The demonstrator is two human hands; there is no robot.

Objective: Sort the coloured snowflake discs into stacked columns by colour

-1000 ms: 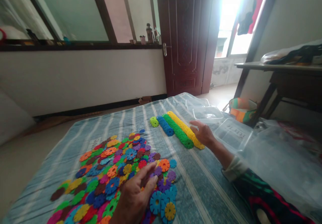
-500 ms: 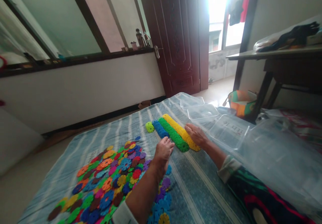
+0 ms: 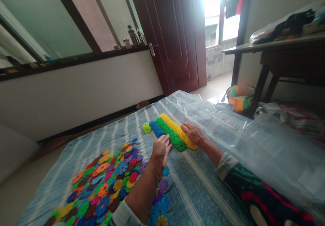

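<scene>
Three rows of stacked flower-shaped discs lie side by side on the striped cloth: a yellow row (image 3: 175,128), a green row (image 3: 170,133) and a shorter blue row (image 3: 156,129). Beside the blue one is a small lime-green stack (image 3: 146,128). My left hand (image 3: 161,149) is at the near end of the blue row, its fingers bent together; whatever they hold is hidden. Against the right side of the yellow row rests my right hand (image 3: 193,133), fingers extended and holding nothing. A big pile of mixed coloured discs (image 3: 101,185) spreads to the left of my left forearm.
Clear plastic containers (image 3: 225,128) stand along the right side of the striped cloth (image 3: 195,185). Beyond them are an orange and green bag (image 3: 240,99) and a dark table (image 3: 279,46). A brown door (image 3: 175,36) is at the back.
The whole view has shifted slightly, so everything sits a little further left. Both hands stay beside the rows; my left hand has turned slightly at the blue row's near end.
</scene>
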